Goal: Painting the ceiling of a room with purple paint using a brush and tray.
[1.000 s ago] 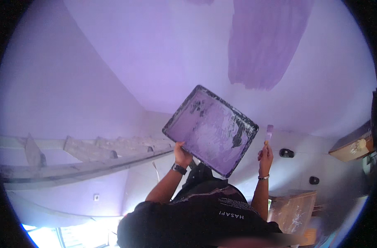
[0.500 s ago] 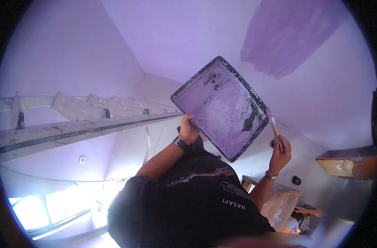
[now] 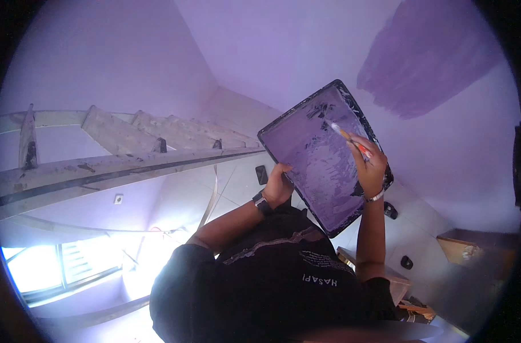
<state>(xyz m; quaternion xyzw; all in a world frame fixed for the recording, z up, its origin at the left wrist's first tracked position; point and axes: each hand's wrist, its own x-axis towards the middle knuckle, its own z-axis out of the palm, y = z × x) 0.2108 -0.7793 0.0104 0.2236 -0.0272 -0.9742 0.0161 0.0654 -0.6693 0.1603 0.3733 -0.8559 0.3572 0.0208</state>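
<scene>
My left hand (image 3: pixel 279 186) grips the lower left edge of a black paint tray (image 3: pixel 299 108), its thumb over the rim and its other fingers hidden beneath. Purple paint (image 3: pixel 323 171) coats the tray's inside, with dark bare streaks showing through. Over the tray, my right hand (image 3: pixel 372 166) is closed around a paintbrush (image 3: pixel 352 140) with an orange-red handle. The brush's pale bristles point to the upper left, over the far part of the tray; whether they touch the paint I cannot tell.
To the left stands a paint-spotted ladder (image 3: pixel 89 171). A darker purple patch (image 3: pixel 426 57) covers part of the wall at the upper right. Wooden furniture (image 3: pixel 472 246) stands at the right, and small dark objects, one a black piece (image 3: pixel 407 262), lie on the tiled floor.
My right hand has swung the brush up and leftward from beside the tray's right corner to over its inside. The tray, still in my left hand, appears slightly further right in view.
</scene>
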